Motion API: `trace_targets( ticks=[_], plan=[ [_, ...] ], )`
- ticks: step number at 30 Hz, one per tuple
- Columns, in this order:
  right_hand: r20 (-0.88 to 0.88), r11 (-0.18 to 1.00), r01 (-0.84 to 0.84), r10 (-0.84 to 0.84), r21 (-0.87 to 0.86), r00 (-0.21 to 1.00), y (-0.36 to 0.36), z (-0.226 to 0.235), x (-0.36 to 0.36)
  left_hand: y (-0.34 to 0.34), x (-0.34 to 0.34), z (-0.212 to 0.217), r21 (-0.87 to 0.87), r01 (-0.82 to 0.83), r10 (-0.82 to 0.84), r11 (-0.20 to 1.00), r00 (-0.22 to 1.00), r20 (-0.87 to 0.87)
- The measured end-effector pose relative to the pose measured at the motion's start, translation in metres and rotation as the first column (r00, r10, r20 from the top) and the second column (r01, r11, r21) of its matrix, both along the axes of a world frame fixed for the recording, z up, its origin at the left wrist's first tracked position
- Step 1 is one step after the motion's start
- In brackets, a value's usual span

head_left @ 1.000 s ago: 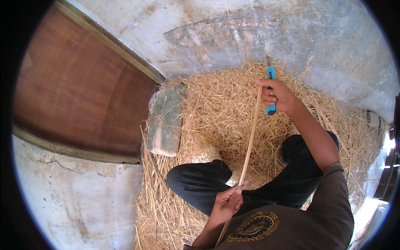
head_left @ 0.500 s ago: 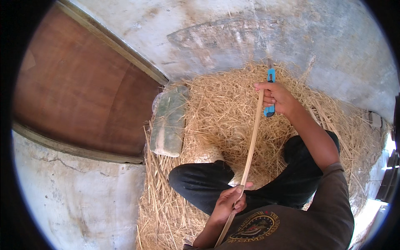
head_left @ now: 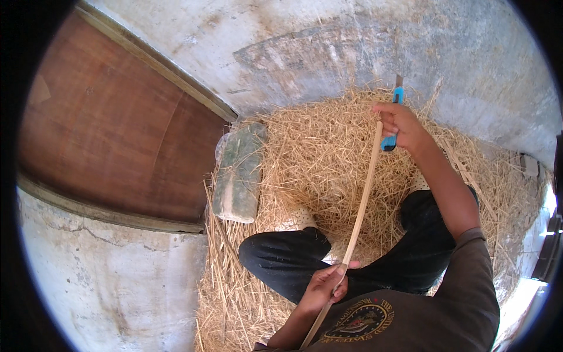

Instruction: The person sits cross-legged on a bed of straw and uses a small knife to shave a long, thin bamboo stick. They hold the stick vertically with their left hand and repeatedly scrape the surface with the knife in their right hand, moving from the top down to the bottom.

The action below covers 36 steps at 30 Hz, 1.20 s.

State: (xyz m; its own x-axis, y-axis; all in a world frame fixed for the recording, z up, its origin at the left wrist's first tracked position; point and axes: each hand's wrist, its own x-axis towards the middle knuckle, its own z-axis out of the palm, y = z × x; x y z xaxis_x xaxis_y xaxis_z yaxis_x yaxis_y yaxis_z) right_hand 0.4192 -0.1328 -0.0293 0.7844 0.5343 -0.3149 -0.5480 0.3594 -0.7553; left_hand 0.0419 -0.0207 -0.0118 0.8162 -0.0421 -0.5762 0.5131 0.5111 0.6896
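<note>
A long, pale, thin wooden strip (head_left: 365, 202), probably split bamboo, runs slantwise in front of my body. My left hand (head_left: 326, 286) is closed round its lower part, close to my shirt. Up at the strip's far end is my right hand (head_left: 401, 126), its fingers curled round a blue utility knife (head_left: 389, 142). The knife's blade is out and points away from me, toward the wall. The strip's tip lies by the fingers of that same hand; whether they pinch it too is hard to make out.
Straw-like shavings (head_left: 316, 152) are heaped between my bent, dark-trousered legs and around them. A wrapped, greenish block (head_left: 238, 173) lies on the left, beside a brown wooden panel (head_left: 117, 123). Behind the heap rises a stained, pale wall (head_left: 328, 53).
My right hand with the knife has moved a little farther away and to the right, and the strip's upper end has shifted rightward. My left hand has hardly moved.
</note>
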Motion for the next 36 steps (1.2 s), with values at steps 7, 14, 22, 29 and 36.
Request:
trace_targets(
  ticks=[7, 14, 22, 29, 36],
  plan=[
    [0.576, 0.396, 0.423, 0.468, -0.815, 0.67, -0.009, -0.014, 0.015, 0.012, 0.006, -0.001, 0.001, -0.165, 0.164, 0.986, 0.985, 0.046],
    [0.288, 0.839, -0.352, 0.488, -0.415, 0.824, 0.036, 0.004, -0.068, 0.027, 0.055, 0.003, 0.045, -0.157, 0.148, 0.987, 0.977, 0.154],
    [0.162, 0.996, -0.018, 0.032, -0.084, 0.986, 0.033, 0.017, -0.002, 0.008, 0.029, -0.026, 0.155, -0.018, -0.007, 0.988, 0.987, 0.158],
    [0.306, 0.944, 0.113, -0.014, -0.309, 0.952, 0.028, 0.004, 0.019, 0.015, -0.003, -0.044, -0.047, -0.036, 0.047, 0.998, 0.964, 0.263],
    [0.596, 0.567, 0.182, 0.762, -0.803, 0.253, 0.036, 0.009, -0.104, 0.03, 0.031, -0.018, 0.117, -0.34, 0.302, 0.933, 0.918, 0.257]
  ],
)
